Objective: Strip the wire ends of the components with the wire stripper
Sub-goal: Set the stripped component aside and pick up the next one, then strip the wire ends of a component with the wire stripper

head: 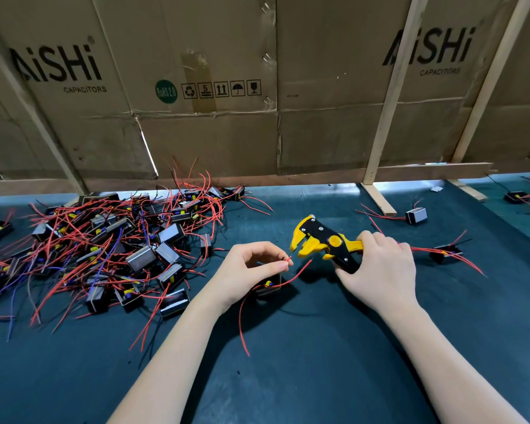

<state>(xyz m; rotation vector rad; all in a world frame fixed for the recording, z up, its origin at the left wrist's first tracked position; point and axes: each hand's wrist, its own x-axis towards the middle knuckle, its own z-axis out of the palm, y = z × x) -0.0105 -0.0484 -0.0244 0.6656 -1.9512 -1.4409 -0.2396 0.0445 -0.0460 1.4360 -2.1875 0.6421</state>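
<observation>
The left hand (251, 270) pinches a red wire (288, 259) near its tip, with the small black part (268, 287) it belongs to lying under the palm on the green mat (288, 362). The right hand (377, 267) grips the yellow wire stripper (322, 240) by its handles (jaws apart, just beside the wire tip). A heap of parts (104, 249) lies to the left.

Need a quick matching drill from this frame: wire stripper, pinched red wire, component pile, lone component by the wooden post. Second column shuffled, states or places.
Things:
1. wire stripper
2. red wire end
3. pile of components
4. lone component

Places or states:
A. heaped on the mat at far left
B. gripped by the right hand
C. lying near the wooden post
D. pinched by the left hand

Pairs: 1-B, 2-D, 3-A, 4-C
</observation>
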